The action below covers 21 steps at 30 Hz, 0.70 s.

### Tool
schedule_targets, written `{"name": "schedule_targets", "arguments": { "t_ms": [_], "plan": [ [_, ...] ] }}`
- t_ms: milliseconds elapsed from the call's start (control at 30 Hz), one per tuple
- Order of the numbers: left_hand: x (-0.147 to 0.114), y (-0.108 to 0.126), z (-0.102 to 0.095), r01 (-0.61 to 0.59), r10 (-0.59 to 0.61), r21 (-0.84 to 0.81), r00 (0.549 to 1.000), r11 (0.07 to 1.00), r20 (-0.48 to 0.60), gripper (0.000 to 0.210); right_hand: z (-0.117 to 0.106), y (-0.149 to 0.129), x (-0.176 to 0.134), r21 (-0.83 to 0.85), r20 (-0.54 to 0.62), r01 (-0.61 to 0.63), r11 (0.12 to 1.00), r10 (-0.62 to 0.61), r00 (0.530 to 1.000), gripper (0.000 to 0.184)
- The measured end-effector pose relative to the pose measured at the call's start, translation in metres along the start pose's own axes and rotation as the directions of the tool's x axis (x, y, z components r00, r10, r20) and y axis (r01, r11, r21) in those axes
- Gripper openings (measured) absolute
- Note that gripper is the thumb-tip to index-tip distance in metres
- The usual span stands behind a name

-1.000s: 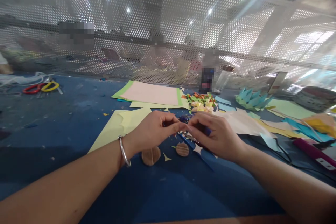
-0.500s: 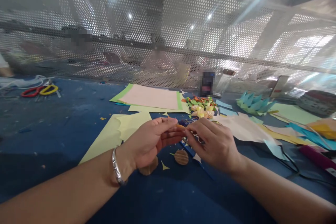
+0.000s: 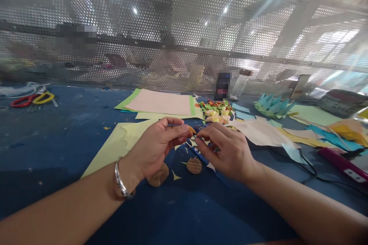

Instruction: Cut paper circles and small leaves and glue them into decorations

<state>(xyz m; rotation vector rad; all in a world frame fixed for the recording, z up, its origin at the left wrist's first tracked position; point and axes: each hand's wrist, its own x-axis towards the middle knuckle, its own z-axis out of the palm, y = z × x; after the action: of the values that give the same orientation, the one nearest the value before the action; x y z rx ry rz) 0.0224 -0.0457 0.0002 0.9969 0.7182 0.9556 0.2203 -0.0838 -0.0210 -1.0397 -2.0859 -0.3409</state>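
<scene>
A small curved orange paper piece (image 3: 191, 129) is pinched between the thumb and fingers of my left hand (image 3: 159, 143), which wears a silver bracelet. My right hand (image 3: 225, 149) is closed at the other end of this piece, thumb and index fingertip meeting its tip. Under the hands lie a round brown corrugated cardboard disc (image 3: 194, 165) and a second brown disc (image 3: 158, 175), partly covered by my left hand. Between the discs sits a pointed pale yellow paper scrap (image 3: 176, 176). A thin blue stick-like tool (image 3: 204, 159) runs below my right hand, partly hidden by it.
Stacked pink and green paper sheets (image 3: 161, 101) lie ahead, with pale yellow paper (image 3: 106, 149) nearer left. Beyond my hands are folded paper flowers (image 3: 218, 115). Scissors (image 3: 43, 98) rest far left. At right are a spiky teal paper piece (image 3: 274, 106) and a purple corded tool (image 3: 342, 164).
The view has shifted slightly. My left fingers have curled more tightly around the orange paper piece, and more of the second cardboard disc shows. My right hand stays at the piece's end.
</scene>
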Motion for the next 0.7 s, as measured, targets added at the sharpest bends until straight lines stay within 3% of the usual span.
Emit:
{"name": "schedule_targets", "arguments": {
  "t_ms": [300, 700],
  "plan": [
    [-0.0011, -0.0017, -0.0019, -0.086, 0.068, 0.215, 0.993, 0.973, 0.092, 0.019, -0.0015, 0.0018, -0.0027, 0.108, -0.020, -0.083, 0.991, 0.085, 0.996, 0.011],
    [0.0030, -0.0019, -0.0064, -0.094, 0.065, 0.246, 0.990, 0.965, 0.121, 0.017, -0.0027, 0.0005, -0.0032, 0.158, -0.026, -0.096, 0.983, 0.101, 0.995, 0.008]
  ]
}}
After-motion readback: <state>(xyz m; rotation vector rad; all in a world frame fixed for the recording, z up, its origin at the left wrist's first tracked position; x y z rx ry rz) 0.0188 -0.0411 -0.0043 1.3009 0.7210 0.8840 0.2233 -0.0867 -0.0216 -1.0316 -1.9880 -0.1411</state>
